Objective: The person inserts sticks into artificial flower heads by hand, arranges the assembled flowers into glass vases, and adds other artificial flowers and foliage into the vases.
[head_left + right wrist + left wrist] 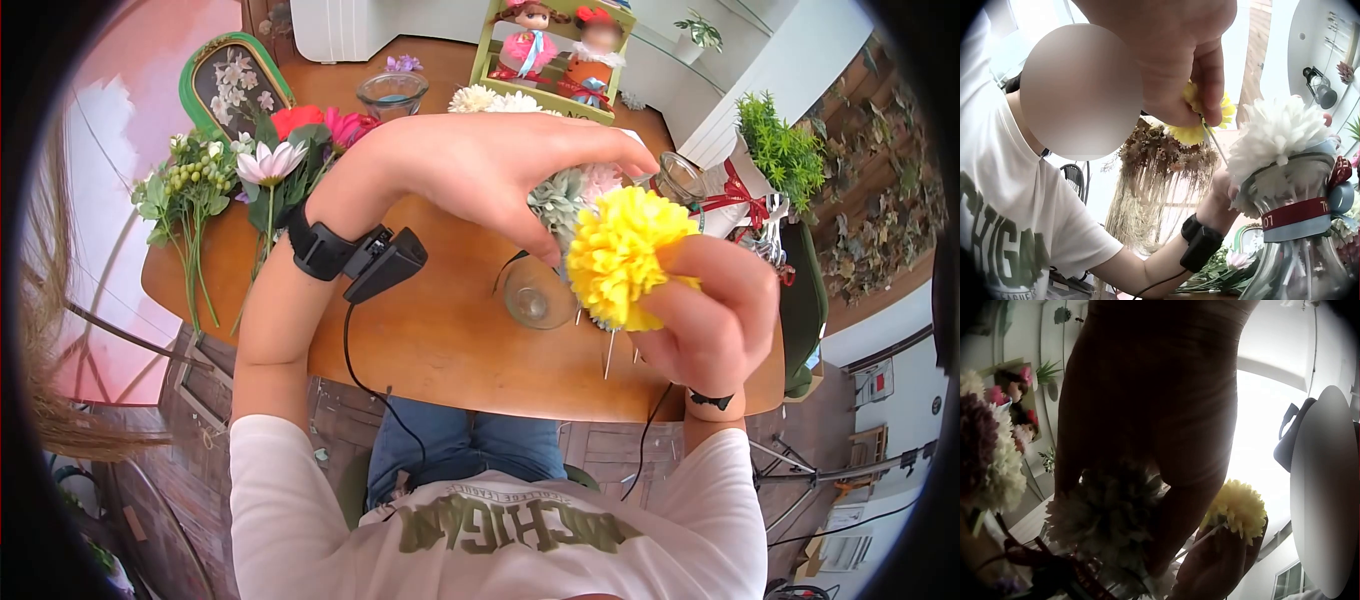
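My right hand (725, 310) pinches a yellow flower (622, 262) close under its bloom. Its thin stem slants toward the mouth of a clear glass vase (1285, 265) in the right wrist view. A dark red and pale blue ribbon (1294, 219) circles the vase's neck, and a white flower (1282, 128) fills its mouth. My left hand (480, 170) reaches over from the far side, thumb and fingers curved around a pale grey-green flower (556, 200). The left wrist view shows that bloom darkly, between the fingers. In the head view the yellow bloom hides most of the vase.
A round clear glass (540, 297) sits on the wooden table (440, 320). Loose flowers (268, 165) and a green frame (190, 85) lie left. Behind are a glass bowl (392, 95) and a doll box (480, 60); a wrapped green plant (780, 140) stands right.
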Motion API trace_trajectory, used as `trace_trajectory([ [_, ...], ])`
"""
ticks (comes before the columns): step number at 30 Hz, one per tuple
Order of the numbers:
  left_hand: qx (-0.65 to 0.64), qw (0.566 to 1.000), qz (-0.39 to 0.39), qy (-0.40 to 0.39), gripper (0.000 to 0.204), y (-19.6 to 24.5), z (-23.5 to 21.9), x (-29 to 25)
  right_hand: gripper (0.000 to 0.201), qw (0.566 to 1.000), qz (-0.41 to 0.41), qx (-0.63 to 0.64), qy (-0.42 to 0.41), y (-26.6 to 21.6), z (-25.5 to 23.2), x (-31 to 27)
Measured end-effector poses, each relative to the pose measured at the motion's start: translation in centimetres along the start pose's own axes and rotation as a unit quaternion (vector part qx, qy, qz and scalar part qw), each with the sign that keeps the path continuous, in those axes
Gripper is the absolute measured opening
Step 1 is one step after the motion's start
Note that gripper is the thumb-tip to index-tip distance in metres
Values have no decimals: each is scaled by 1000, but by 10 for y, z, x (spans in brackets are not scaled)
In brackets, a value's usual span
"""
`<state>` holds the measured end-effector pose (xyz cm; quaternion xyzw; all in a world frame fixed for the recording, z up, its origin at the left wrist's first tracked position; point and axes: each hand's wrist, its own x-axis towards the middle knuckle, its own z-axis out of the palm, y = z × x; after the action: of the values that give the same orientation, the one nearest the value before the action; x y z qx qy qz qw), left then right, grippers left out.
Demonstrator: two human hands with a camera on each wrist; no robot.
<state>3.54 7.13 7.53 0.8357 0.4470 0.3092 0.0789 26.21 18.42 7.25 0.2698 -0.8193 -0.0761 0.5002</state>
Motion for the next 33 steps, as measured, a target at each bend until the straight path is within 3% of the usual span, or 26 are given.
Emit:
trace_trajectory([
  [1, 0, 1000, -4, -3, 86, 1, 0, 0, 28, 1000, 0, 0, 0, 1, 0, 2],
  [3, -5, 1000, -11, -11, 86, 5, -2, 0, 28, 994, -30, 22, -102, 4, -2, 7],
  [5, -10, 1000, -18, -18, 86, 5, -2, 0, 27, 994, -30, 20, -99, 8, 0, 7],
  [7, 3, 1000, 4, -16, 88, 2, -3, -1, 28, 999, -29, 17, -26, 15, 1, 4],
  [11, 7, 1000, -4, -23, 90, 2, -4, -1, 34, 999, 33, -27, 26, 8, -7, 7],
  [16, 11, 1000, -8, -22, 92, 3, -4, -1, 33, 999, 9, -46, 7, 14, -6, 5],
  [18, 9, 1000, 0, -21, 91, 0, -3, -2, 28, 997, 15, 22, -78, 16, -6, 8],
  [21, 12, 1000, 12, -21, 91, -2, -3, -2, 27, 981, -5, 18, -195, 18, -4, 9],
  [24, 20, 1000, 19, -14, 91, -1, -3, -3, 27, 965, 42, 67, -248, 14, -7, 14],
  [28, 1, 1000, -3, -18, 93, 5, -2, -3, 28, 953, 69, 97, -280, 11, -14, 12],
  [30, -2, 999, 8, -36, 95, 8, -3, 0, 31, 934, 78, 98, -334, 11, -18, 11],
  [33, 5, 999, 17, -50, 99, 10, 1, 1, 29, 948, 92, 157, -260, 22, -28, 14],
])
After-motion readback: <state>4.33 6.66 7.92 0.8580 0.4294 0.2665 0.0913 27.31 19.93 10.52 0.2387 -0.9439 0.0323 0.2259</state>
